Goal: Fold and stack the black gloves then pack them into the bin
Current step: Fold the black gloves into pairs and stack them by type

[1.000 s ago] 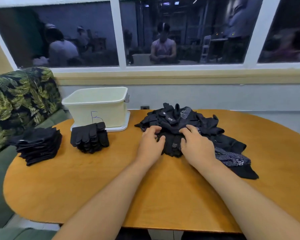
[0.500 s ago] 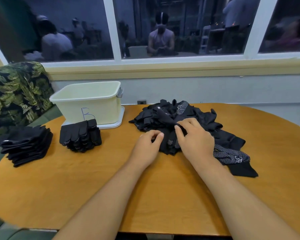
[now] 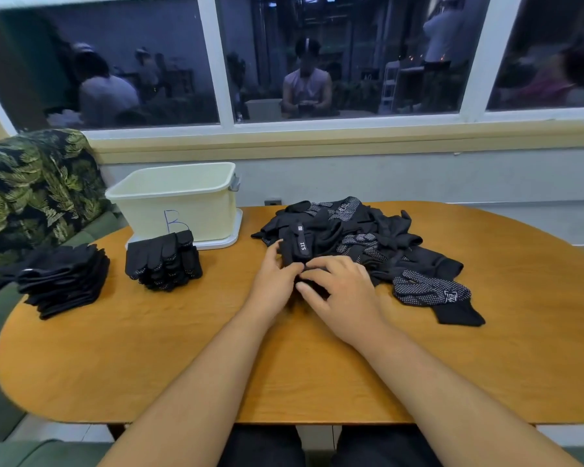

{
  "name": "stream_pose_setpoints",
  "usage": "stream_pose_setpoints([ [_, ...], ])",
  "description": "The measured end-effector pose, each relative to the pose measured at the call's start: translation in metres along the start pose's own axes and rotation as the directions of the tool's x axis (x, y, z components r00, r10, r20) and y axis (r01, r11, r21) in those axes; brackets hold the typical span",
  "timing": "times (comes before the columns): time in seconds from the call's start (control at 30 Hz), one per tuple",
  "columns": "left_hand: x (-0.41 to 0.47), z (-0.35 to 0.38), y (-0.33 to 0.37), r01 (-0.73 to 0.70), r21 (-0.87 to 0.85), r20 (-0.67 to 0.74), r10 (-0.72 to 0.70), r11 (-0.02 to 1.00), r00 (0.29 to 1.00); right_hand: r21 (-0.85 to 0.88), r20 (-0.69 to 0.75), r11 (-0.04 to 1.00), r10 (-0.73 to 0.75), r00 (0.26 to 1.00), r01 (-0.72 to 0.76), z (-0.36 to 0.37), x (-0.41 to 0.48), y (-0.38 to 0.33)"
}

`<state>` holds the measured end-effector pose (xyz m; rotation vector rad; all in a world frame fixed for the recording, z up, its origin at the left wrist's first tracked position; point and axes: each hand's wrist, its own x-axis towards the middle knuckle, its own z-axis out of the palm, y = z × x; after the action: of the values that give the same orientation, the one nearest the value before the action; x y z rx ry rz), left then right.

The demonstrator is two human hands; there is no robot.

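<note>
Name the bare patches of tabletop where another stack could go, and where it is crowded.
Free on the table: the near strip before the left stack and middle stack, and the right end past the loose pile. Crowded: far half, bin through pile.

A lounge-like shared workroom: an oval wooden bench [image 3: 317,365] stands near a wall, with a leaf-print sofa [image 3: 31,197] left of it. Behind the bench, a wide window [image 3: 142,62] reflects several seated people.

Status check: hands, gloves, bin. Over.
Left hand and right hand both gripping one black glove at near edge of loose pile. Two folded stacks wait left, one before the bin. Bin's inside mostly hidden.
</note>
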<state>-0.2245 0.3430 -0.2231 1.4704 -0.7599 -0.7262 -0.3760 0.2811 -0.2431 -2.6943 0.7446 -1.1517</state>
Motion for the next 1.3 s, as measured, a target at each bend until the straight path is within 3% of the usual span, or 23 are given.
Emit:
stream_pose_setpoints([
  [0.1,-0.001,-0.004,-0.001,-0.002,-0.023,0.01,0.002,1.0,1.0,0.027,-0.05,0.998,0.053,0.997,-0.051,-0.002,0.002,0.006],
  [0.3,-0.019,-0.009,0.003,-0.042,0.011,0.081,0.041,0.999,0.996,-0.253,-0.016,0.966,0.039,0.999,-0.042,-0.005,0.006,0.008],
  [0.43,-0.037,-0.016,0.005,-0.116,0.073,0.172,0.102,0.991,0.98,-0.284,0.027,0.958,0.053,0.998,-0.043,-0.005,0.009,0.011],
  [0.53,-0.047,-0.021,0.007,-0.13,0.096,0.207,0.108,0.987,0.972,-0.219,0.073,0.975,0.053,0.996,-0.036,-0.005,0.013,0.019],
  [0.67,-0.054,-0.03,0.011,-0.094,0.114,0.118,0.08,0.989,0.99,0.146,-0.024,0.973,0.182,0.983,-0.176,-0.014,0.016,0.024],
  [0.73,-0.057,-0.037,0.01,-0.038,0.135,0.035,0.033,0.99,0.999,0.375,-0.07,0.885,0.325,0.943,-0.277,-0.02,0.014,0.025],
  [0.83,-0.066,-0.044,0.009,-0.012,0.243,-0.049,0.024,0.97,0.998,0.701,-0.084,0.638,0.518,0.851,-0.32,-0.029,0.014,0.027],
  [0.97,-0.074,-0.044,0.008,-0.009,0.319,-0.142,0.057,0.948,0.988,0.9,-0.105,0.368,0.703,0.704,-0.233,-0.039,0.02,0.035],
  [1.07,-0.074,-0.043,0.005,-0.017,0.293,-0.169,0.069,0.956,0.983,0.965,-0.065,0.212,0.767,0.638,-0.157,-0.041,0.024,0.044],
  [1.2,-0.074,-0.042,0.004,-0.034,0.342,-0.182,0.101,0.939,0.978,0.954,0.003,0.196,0.75,0.661,-0.227,-0.04,0.023,0.048],
  [1.3,-0.076,-0.047,-0.003,-0.156,0.533,-0.172,0.287,0.831,0.942,0.936,0.041,0.204,0.748,0.662,-0.288,-0.041,0.02,0.046],
])
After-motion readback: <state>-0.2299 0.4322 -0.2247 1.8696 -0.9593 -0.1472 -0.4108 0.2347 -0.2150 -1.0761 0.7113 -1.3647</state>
